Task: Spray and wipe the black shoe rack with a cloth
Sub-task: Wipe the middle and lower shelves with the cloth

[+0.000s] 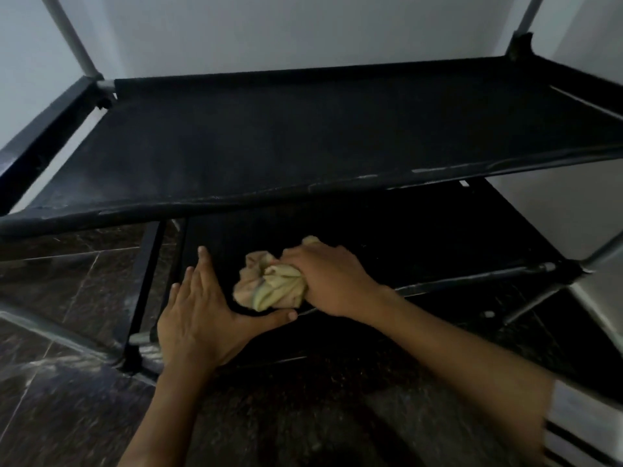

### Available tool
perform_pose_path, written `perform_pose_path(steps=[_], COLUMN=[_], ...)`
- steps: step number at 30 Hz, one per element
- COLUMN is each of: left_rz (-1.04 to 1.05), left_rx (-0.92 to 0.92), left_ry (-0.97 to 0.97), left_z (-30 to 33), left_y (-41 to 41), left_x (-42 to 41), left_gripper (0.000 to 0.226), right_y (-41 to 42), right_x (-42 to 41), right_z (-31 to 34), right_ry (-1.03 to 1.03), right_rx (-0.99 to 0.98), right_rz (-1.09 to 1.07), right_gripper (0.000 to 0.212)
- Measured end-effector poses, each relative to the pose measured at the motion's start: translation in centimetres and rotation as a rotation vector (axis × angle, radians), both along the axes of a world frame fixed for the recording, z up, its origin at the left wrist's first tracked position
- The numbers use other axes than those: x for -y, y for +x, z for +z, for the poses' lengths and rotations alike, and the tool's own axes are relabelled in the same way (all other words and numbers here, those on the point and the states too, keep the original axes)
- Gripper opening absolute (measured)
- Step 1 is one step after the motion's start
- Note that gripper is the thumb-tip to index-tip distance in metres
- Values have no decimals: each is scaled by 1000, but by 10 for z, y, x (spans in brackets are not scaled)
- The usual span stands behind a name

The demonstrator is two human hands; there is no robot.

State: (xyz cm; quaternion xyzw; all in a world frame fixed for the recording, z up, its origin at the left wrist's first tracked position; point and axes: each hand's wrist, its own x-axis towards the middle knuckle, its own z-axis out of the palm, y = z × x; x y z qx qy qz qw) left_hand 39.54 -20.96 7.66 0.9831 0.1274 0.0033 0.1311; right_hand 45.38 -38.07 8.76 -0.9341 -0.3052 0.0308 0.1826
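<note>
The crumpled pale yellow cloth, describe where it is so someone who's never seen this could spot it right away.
Find the black fabric shoe rack against the white wall and look beneath its upper shelf to the lower shelf. There the right hand grips the crumpled pale yellow cloth, beside the flat left hand; it is the only light, bunched thing on the dark shelves.

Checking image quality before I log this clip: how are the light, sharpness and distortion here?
Head view: dim overall, so the lower shelf is nearly featureless black; wide-angle bending bows the upper shelf edges and poles; soft motion blur throughout; the cloth in the right hand and the flat left hand remain readable.
</note>
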Motion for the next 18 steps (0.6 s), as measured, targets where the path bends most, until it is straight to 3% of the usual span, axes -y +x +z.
perform_pose_path(steps=[2,5,9,10,12,14,16,18], left_rz=[-13,-37,-51,-48,-42,-42,-55,-80], left_rx=[-12,-17,1,8,8,12,30,33], left_ry=[22,43,45,46,48,42,47,59], left_z=[1,1,1,1,0,-1,-1,-2], left_y=[1,1,3,3,4,3,3,2], left_x=[-1,-1,-2,-3,-4,-3,-3,-4], left_gripper=[161,157,155,155,156,156,155,154], right_y=[7,47,81,78,57,25,6,-1], right_x=[27,48,13,1,-14,-9,9,24], right_z=[3,6,8,9,6,5,9,14], right_ry=[-66,-199,-147,-126,-182,-156,-59,-34], right_rx=[-19,-7,87,119,135,33,-109,-198], right_rz=[-79,-410,-662,-617,-324,-43,58,60], right_gripper=[15,26,38,38,33,27,17,22])
